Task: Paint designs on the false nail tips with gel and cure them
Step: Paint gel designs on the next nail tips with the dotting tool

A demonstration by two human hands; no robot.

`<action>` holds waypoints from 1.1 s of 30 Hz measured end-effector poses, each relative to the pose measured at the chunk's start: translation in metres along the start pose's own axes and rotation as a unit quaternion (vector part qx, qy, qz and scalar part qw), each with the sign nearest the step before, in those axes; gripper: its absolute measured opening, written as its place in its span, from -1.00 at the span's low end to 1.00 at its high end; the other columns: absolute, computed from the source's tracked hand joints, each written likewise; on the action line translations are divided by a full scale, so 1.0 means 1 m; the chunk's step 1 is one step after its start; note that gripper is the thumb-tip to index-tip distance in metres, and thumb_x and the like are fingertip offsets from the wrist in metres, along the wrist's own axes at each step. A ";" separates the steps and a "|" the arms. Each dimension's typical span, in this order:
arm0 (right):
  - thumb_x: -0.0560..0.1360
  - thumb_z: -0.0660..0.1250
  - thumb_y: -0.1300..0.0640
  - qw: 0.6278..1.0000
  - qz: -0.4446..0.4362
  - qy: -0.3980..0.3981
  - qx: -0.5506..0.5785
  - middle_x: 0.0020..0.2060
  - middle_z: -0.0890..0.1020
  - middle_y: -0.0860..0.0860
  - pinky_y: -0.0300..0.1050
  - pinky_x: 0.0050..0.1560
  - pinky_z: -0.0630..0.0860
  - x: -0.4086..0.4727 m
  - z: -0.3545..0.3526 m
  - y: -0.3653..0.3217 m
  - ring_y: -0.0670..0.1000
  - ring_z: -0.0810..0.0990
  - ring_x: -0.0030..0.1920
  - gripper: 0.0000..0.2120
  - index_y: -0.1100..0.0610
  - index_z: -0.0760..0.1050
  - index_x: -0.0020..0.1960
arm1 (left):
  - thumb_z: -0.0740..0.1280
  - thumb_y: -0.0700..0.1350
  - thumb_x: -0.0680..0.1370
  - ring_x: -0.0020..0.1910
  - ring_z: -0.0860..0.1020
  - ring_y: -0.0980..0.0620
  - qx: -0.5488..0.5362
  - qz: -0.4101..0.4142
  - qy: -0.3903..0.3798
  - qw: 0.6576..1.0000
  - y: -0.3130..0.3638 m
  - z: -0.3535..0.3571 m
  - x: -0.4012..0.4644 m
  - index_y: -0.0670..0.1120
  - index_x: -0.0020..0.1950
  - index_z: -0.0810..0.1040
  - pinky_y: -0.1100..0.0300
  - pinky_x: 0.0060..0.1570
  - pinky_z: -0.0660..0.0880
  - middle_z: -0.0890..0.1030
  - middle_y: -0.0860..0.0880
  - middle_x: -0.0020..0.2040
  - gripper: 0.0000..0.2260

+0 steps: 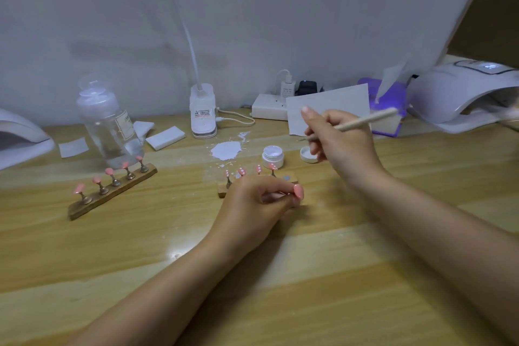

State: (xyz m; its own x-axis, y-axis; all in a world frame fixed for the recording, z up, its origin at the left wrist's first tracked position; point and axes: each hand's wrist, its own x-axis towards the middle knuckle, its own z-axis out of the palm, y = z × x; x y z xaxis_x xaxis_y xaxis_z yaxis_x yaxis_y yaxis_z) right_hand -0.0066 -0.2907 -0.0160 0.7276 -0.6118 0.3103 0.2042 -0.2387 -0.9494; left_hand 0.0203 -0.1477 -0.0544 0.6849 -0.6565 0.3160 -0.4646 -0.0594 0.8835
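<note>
Both forearms lay over the bench (112, 261), reaching in from the near edge. Left hand (254, 201) rested on the wood with its fingers curled round the stem of one pink tip (298, 191), pinching it just in front of the near stand (290, 177). That stand carried four more tips, each seemingly dotted white, and showed one bare peg at its right end. Right hand (339, 139) hovered above and behind, fingers closed on a brush (365, 121) in a pen grip, its working end pointed down toward the open gel pot (273, 157) and the lid (307, 154) lying beside it. Whether the bristles were loaded I could not tell.

A second stand (112, 191) with five plain pink tips sat well to the left, near a clear bottle (109, 126). One lamp (460, 93) stood at the far right, another (22, 137) at the left edge.

The step looked like dotting the held tip to match its neighbours. To do it well, the left hand should likely keep its heel planted and tilt the tip up toward the eyes; the right little finger could brace on the left hand. Take little gel, wipe excess on the pot rim, and touch rather than drag, spacing dots as on the other four. Keep wet gel away from the spilled white powder (226, 150) behind the stand.
</note>
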 end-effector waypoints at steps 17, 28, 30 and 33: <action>0.32 0.34 0.14 0.927 0.018 -0.102 -0.360 -0.50 0.47 -0.11 -0.20 -0.44 0.22 0.044 0.042 0.013 -0.10 0.40 -0.42 -0.74 0.06 0.30 -0.45 | 0.31 -0.38 0.46 -0.24 0.60 0.28 -0.048 -0.010 -0.018 0.999 -0.002 0.000 0.000 0.07 -0.32 0.55 0.39 -0.35 0.52 0.59 0.18 -0.34 -0.65; 0.32 0.35 0.16 0.934 0.006 -0.102 -0.344 -0.53 0.47 -0.12 -0.21 -0.42 0.26 0.042 0.042 0.016 -0.11 0.45 -0.40 -0.75 0.06 0.31 -0.44 | 0.31 -0.37 0.46 -0.25 0.60 0.31 -0.050 -0.012 -0.018 0.999 -0.003 0.000 0.001 0.06 -0.31 0.55 0.39 -0.35 0.52 0.59 0.16 -0.33 -0.67; 0.32 0.35 0.16 0.933 -0.007 -0.104 -0.344 -0.52 0.46 -0.12 -0.21 -0.42 0.26 0.041 0.041 0.017 -0.10 0.43 -0.40 -0.75 0.05 0.31 -0.44 | 0.31 -0.37 0.46 -0.25 0.60 0.31 -0.051 -0.013 -0.018 0.998 -0.003 0.000 0.001 0.05 -0.30 0.56 0.40 -0.36 0.51 0.59 0.15 -0.32 -0.69; 0.33 0.34 0.15 0.934 -0.014 -0.103 -0.341 -0.50 0.44 -0.10 -0.20 -0.41 0.26 0.039 0.038 0.015 -0.08 0.40 -0.40 -0.74 0.05 0.31 -0.46 | 0.30 -0.36 0.47 -0.25 0.59 0.31 -0.048 -0.015 -0.021 0.999 -0.003 0.000 0.000 0.03 -0.29 0.57 0.40 -0.36 0.50 0.59 0.18 -0.36 -0.70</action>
State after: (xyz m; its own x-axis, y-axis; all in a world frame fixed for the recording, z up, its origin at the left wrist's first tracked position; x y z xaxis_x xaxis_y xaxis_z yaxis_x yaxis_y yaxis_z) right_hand 0.0498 -0.2897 -0.0201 0.8533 -0.4570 0.2511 -0.1892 -0.7201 -0.6676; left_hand 0.0219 -0.1477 -0.0569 0.6728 -0.6863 0.2763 -0.3871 -0.0084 0.9220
